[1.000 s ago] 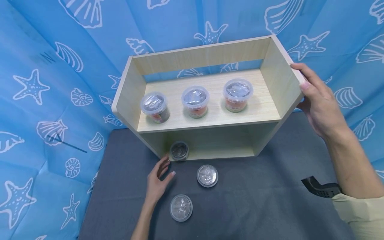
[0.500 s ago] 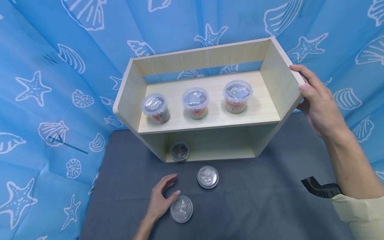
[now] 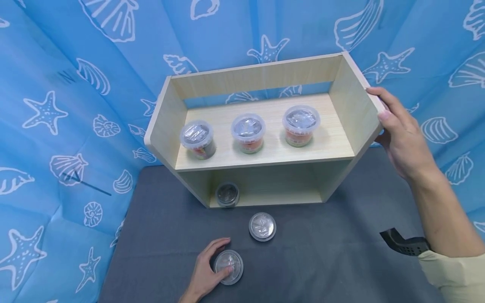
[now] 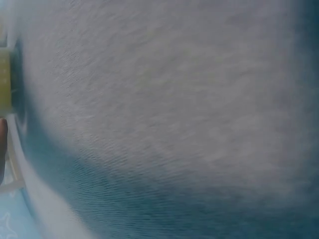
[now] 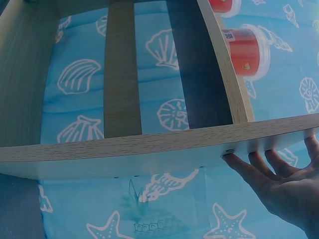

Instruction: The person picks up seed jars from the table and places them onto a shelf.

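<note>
Under the left grip (image 3: 206,273), fingers curled round it, nearest tub (image 3: 228,267) on grey cloth (image 3: 322,261).

A wooden shelf unit (image 3: 352,113) stands at the back of the cloth-covered table (image 3: 333,256), with three lidded tubs on its upper board: one at the left (image 3: 197,139), one in the middle (image 3: 248,132), one at the right (image 3: 300,124). A fourth tub (image 3: 227,194) sits in the lower compartment at its left end. On the table before the shelf lie two more tubs, one (image 3: 262,226) just in front and another (image 3: 228,267) nearer and further left, under the left hand (image 3: 207,271), while the right hand (image 3: 403,134) rests on the shelf's right side panel
</note>
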Tool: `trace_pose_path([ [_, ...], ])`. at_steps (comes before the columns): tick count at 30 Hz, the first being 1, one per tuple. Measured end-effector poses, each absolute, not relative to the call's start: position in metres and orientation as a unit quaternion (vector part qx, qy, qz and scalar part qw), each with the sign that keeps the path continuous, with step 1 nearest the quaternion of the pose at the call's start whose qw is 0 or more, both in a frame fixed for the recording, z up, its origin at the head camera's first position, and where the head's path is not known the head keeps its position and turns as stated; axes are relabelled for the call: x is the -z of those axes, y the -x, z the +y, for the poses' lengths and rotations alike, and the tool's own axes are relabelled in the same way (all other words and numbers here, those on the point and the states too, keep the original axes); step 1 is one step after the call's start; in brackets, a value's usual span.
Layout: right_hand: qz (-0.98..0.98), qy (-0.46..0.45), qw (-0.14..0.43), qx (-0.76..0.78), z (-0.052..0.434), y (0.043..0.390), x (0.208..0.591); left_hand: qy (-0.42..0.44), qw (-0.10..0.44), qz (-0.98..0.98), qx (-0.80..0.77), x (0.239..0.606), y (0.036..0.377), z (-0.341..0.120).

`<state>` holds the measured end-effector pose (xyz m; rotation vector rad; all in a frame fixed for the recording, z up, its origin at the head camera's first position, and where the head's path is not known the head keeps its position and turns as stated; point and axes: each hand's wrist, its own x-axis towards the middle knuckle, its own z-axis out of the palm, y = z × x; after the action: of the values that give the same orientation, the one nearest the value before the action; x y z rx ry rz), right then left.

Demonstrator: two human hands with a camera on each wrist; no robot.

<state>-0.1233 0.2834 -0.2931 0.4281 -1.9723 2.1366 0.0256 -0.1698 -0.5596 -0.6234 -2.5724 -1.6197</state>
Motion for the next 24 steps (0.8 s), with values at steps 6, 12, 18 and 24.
trace_pose_path([
  [6, -0.674, -0.142, 0.099, -0.718, 0.282, 0.123, 0.292, 0.173, -0.007, -0.852, 0.495, 0.566, -0.038, -0.172],
  [12, -0.674, -0.14, 0.104, -0.718, 0.281, 0.122, 0.292, 0.147, -0.035, -0.86, 0.487, 0.572, -0.049, -0.171],
  [18, -0.683, -0.132, 0.105, -0.711, 0.282, 0.121, 0.292, 0.129, -0.045, -0.857, 0.498, 0.58, -0.055, -0.168],
  [24, -0.677, -0.131, 0.106, -0.716, 0.281, 0.122, 0.293, 0.106, -0.056, -0.848, 0.516, 0.58, -0.056, -0.165],
])
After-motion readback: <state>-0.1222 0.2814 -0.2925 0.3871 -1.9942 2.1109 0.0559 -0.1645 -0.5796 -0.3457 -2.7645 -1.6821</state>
